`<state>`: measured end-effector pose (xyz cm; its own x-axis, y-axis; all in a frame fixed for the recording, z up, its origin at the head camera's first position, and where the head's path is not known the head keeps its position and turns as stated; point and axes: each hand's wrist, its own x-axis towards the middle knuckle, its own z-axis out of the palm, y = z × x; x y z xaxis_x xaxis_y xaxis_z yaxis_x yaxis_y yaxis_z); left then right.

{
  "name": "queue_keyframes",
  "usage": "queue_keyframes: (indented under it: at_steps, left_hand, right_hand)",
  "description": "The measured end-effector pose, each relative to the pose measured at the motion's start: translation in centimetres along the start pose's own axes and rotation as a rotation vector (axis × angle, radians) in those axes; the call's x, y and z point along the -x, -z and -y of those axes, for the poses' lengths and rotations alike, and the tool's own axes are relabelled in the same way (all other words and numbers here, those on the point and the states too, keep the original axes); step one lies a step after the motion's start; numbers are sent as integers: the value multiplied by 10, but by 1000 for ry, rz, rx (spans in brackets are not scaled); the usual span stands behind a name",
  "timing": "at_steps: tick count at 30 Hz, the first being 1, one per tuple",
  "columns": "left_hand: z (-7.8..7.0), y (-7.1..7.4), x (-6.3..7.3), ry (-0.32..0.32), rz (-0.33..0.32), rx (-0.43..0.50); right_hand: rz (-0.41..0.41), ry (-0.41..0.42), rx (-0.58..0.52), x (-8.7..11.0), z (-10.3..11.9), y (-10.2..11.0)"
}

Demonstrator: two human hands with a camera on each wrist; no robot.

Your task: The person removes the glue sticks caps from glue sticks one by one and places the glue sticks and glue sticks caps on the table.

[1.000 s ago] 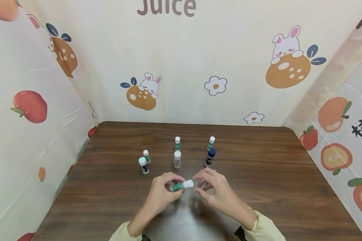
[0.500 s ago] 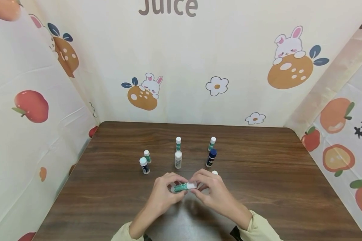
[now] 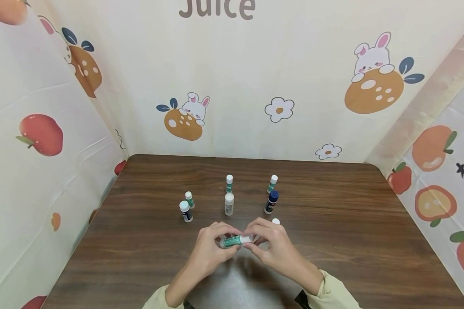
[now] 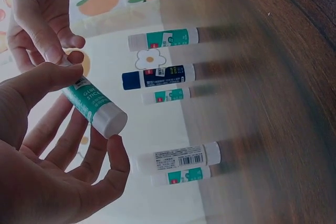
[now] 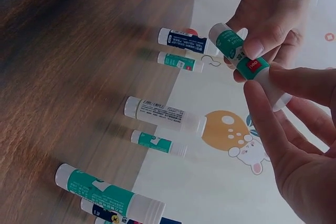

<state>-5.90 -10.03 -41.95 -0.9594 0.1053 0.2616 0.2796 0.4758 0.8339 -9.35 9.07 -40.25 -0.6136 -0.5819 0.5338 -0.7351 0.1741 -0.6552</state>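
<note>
The left grip grasps the green-labelled body of a glue stick, which is held nearly level above the wooden counter; the right grip pinches the white cap of the same stick. Just beyond the right grip stands another green-labelled stick, mostly concealed by that hand in the head view. Farther out stand three upright pairs: ahead and to the left of the left grip, a white-capped navy stick before a small green stick; ahead, between the grips, a white-labelled stick before a second small one; ahead of the right grip, a blue-capped stick before a third. Behind the counter rises a fruit-and-rabbit backdrop.
</note>
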Motion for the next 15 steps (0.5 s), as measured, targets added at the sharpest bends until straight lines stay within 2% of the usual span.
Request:
queue_keyframes:
  at_steps: [9, 15]
  left_hand:
    - [-1, 1, 1, 11, 10, 7]
    - [-1, 2, 2, -8, 2, 19]
  right_hand:
    - [-9, 16, -7, 1, -1, 0]
    - [-8, 19, -6, 1, -2, -1]
